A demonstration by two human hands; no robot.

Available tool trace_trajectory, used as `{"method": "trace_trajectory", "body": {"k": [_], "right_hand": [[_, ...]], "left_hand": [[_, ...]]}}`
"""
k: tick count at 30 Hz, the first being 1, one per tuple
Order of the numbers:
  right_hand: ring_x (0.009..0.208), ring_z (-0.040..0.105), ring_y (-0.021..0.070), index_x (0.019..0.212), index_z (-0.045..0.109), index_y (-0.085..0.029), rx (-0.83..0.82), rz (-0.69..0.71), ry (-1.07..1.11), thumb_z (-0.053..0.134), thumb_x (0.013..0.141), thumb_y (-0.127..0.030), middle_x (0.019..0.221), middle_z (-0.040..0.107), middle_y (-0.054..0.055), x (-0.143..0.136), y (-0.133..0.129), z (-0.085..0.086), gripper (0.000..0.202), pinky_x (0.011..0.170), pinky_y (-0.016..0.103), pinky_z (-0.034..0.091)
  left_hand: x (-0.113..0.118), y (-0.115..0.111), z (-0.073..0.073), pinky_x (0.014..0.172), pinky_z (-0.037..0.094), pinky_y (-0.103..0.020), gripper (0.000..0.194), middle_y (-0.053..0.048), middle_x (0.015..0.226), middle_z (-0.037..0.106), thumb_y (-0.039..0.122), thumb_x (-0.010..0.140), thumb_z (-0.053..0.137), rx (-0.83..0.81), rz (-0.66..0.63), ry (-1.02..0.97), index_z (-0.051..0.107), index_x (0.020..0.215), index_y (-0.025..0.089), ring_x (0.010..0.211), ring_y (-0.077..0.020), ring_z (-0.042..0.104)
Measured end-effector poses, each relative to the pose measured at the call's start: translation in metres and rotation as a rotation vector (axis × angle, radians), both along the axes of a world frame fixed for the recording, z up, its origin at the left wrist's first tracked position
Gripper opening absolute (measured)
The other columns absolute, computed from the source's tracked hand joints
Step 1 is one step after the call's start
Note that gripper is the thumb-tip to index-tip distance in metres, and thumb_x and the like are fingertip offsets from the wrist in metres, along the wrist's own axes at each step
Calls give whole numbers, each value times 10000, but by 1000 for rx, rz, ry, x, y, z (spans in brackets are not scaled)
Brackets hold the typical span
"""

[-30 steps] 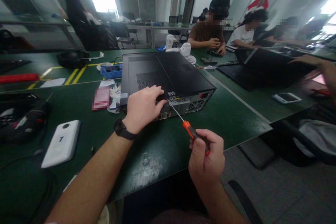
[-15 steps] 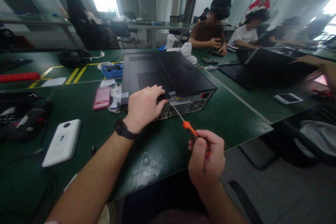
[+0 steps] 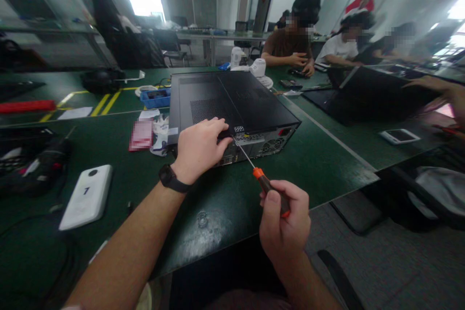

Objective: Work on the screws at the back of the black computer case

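A black desktop computer case (image 3: 240, 99) lies flat on the green table, its rear panel with a fan grille turned towards me. My left hand (image 3: 201, 143), with a dark watch on the wrist, grips the case's rear edge, fingers over the top and thumb near the rear panel. In my right hand (image 3: 285, 218) is the dark and orange handle of a screwdriver (image 3: 267, 185). Its thin shaft slants up to the left, and the tip is at the case's rear edge beside my left thumb. Whether a screw sits at the tip, I cannot make out.
Left of the case are a blue bin (image 3: 156, 98), a work glove (image 3: 160, 135) and a white device marked 1 (image 3: 87, 197). A dark power drill (image 3: 47, 160) lies far left. At right are a phone (image 3: 399, 136) and a black panel (image 3: 334, 104). People sit across the table.
The screwdriver's handle has turned in my right hand, showing more of its dark side. My right thumb and fingers have shifted slightly. My left hand and the case stay in place.
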State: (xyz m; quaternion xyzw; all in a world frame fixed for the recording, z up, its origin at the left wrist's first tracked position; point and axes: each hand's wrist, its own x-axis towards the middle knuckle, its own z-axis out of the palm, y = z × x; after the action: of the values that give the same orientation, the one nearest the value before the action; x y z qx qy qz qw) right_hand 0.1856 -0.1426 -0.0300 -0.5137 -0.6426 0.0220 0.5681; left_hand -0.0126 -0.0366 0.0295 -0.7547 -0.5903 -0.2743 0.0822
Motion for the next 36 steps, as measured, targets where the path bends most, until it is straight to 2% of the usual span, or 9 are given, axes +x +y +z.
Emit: {"method": "trace_trajectory", "body": {"k": [5,10,15,20,24,28,31,36], "right_hand": [[765,722,179,1188,611,-219,73,52,-18,603,967,-250,949,724,43,-1,1,4,223,666,311,590],[780,716,183,1192,579,-219,80,78,-50,617,916,-201,979,703,46,-3,1,10,279,664,316,585],[826,742,190,1176,580,-221,113,56,-62,603,921,-184,984,710,47,-4,3,10,259,712,326,611],[765,763,181,1157,623,-221,95,-13,-65,624,960,-220,960,749,48,-2,3,2,198,663,298,615],[734,756,179,1208,616,-209,5,15,-15,586,997,-266,945,757,58,0,1,-1,220,610,286,602],[800,753,178,1221,601,-194,70,69,-32,584,963,-229,992,731,67,0,1,4,260,690,305,625],[812,757,175,1183,616,-203,107,55,-52,588,952,-197,968,732,52,-1,2,5,233,719,300,628],[689,741,163,1187,631,-216,16,1,-27,574,1002,-235,865,743,23,0,1,-1,194,624,281,602]], "left_hand": [[0,1,0,939,592,-404,244,-62,1316,768,347,938,706,9,2,11,761,1152,245,1201,-279,726],[-1,2,-2,925,595,-404,247,-64,1294,776,345,934,709,21,5,11,763,1154,246,1172,-280,735],[-1,1,-2,965,592,-414,255,-63,1336,759,339,935,709,6,-2,0,761,1166,244,1226,-282,715],[-1,1,-2,970,598,-427,255,-61,1337,760,336,931,720,27,-2,-3,761,1163,238,1235,-285,715],[-1,1,-2,974,597,-428,249,-56,1347,755,341,934,714,16,-4,-4,763,1160,250,1245,-283,710],[-1,1,-2,979,593,-426,255,-61,1336,760,337,932,713,19,-4,-3,761,1165,244,1237,-285,713],[-1,1,-1,961,596,-424,259,-66,1328,763,337,935,709,19,-1,5,759,1169,236,1219,-286,722],[0,0,-1,966,594,-421,265,-72,1330,762,339,936,711,22,-3,7,758,1171,227,1232,-286,716]]}}
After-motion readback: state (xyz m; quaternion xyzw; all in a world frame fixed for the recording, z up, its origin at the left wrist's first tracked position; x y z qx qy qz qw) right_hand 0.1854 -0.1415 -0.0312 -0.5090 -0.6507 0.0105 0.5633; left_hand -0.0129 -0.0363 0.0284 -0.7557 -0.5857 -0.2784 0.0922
